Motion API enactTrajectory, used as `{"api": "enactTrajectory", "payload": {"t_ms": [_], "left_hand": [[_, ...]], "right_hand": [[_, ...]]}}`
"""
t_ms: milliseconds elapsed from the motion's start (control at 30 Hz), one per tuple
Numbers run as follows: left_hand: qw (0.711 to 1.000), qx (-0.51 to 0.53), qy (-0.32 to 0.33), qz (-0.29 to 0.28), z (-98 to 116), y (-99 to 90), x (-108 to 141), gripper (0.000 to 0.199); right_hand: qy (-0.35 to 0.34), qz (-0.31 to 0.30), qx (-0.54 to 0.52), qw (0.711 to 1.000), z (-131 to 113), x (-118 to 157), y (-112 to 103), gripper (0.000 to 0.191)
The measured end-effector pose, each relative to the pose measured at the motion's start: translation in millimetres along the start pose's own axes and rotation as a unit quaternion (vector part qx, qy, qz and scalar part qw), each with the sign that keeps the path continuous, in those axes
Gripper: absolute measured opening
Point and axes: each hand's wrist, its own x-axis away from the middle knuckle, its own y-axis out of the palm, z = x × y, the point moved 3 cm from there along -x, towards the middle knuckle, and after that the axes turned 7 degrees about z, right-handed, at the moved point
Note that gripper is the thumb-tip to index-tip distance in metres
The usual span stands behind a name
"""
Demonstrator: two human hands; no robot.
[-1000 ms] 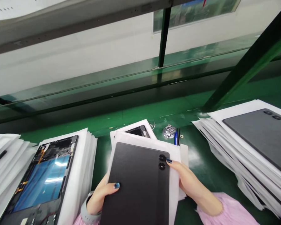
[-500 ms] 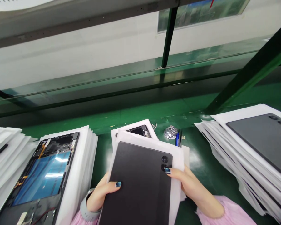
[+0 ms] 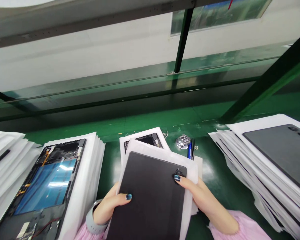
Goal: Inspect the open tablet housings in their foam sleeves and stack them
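Head view: I am watching from a distance as a person's left hand (image 3: 112, 203) is clamping the left edge of a dark tablet panel (image 3: 150, 196), while the right hand (image 3: 198, 191) is gripping its far right corner, thumb overlapping a camera lens. Both hands are holding the panel and a white sheet (image 3: 192, 166) beneath it at near centre, partly hiding an open tablet (image 3: 156, 138) beyond. At left, a blue-centred tablet (image 3: 47, 186) is topping a pile of sheets (image 3: 86, 176); at right, a grey panel (image 3: 275, 148) is crowning a layered stack (image 3: 242, 166). A blue pen (image 3: 189, 151) is lying farther off, right of centre.
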Motion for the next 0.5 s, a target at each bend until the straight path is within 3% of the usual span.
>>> {"api": "enactTrajectory", "payload": {"t_ms": [133, 333, 500], "left_hand": [[1.000, -0.017, -0.007, -0.005, -1.5, -0.7, 0.9, 0.043], [1.000, -0.021, -0.006, -0.022, -2.0, -1.2, 1.2, 0.044], [0.999, -0.027, -0.013, -0.026, -0.2, 1.0, 1.0, 0.053]], "right_hand": [[0.025, 0.032, -0.022, 0.999, 8.1, -2.7, -6.1, 0.051], [-0.013, 0.027, -0.046, 0.999, 8.0, -6.3, -8.6, 0.048], [0.027, 0.008, -0.073, 0.997, 6.2, -4.2, -4.5, 0.051]]}}
